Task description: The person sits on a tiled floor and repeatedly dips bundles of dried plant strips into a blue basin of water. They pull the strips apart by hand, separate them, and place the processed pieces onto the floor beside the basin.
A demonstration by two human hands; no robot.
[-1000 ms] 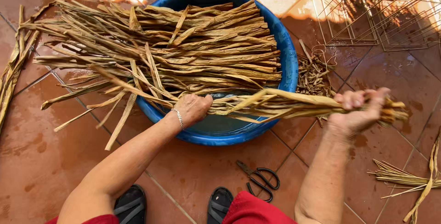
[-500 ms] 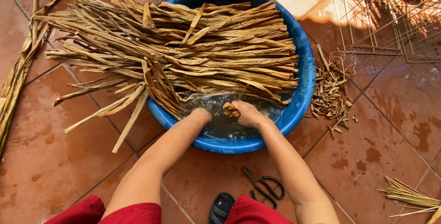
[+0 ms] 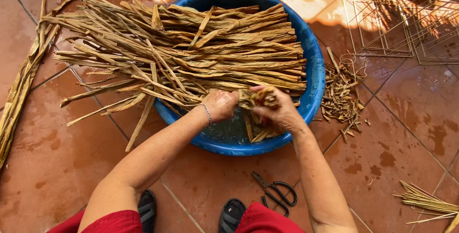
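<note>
A round blue basin [image 3: 313, 65] stands on the tiled floor, with water showing at its near side. A thick heap of long dried tan leaf strips [image 3: 191, 56] lies across it and sticks out over the left rim. My left hand [image 3: 221, 105] and my right hand [image 3: 277, 111] are together over the near part of the basin. Both grip a folded wad of wet strips [image 3: 258, 100], whose ends hang down toward the water. A thin bracelet is on my left wrist.
Black scissors [image 3: 276, 192] lie on the floor near my sandalled feet. Short strip offcuts [image 3: 342, 92] are piled right of the basin. Wire frames [image 3: 406, 18] stand at the back right. More strips lie at the far left [image 3: 19, 94] and near right [image 3: 425, 202].
A second ago my hands held a long strip bundle stretched out to the right. They then came together in the basin's water. Now they hold the strips bunched into a folded wad just above it.
</note>
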